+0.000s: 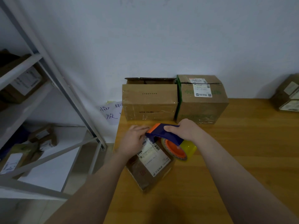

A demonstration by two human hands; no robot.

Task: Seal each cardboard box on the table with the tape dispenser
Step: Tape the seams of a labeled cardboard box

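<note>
I am gripping the tape dispenser [161, 133] handle in my right hand [185, 130], forearm reaching in from the right | my left hand [134, 139] is pressing flat, fingers straight, on the small box's [145, 173] far end | box is sitting by the table's [242, 151] left edge, bare wood stretching rightward | dispenser's mouth is meeting the box just beside my left hand

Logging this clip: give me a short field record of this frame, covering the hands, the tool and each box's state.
tape dispenser: blue and orange, yellowish roll, held over the small box
small box: labelled, lying flat near the table's left edge
left grip: hand flat on the small box's far end
right grip: hand wrapped round the tape dispenser's handle
back-left box: top flaps open
back-right box: green print, flaps down, labelled
table: wooden
shelf: left of the table, holds more boxes
</note>
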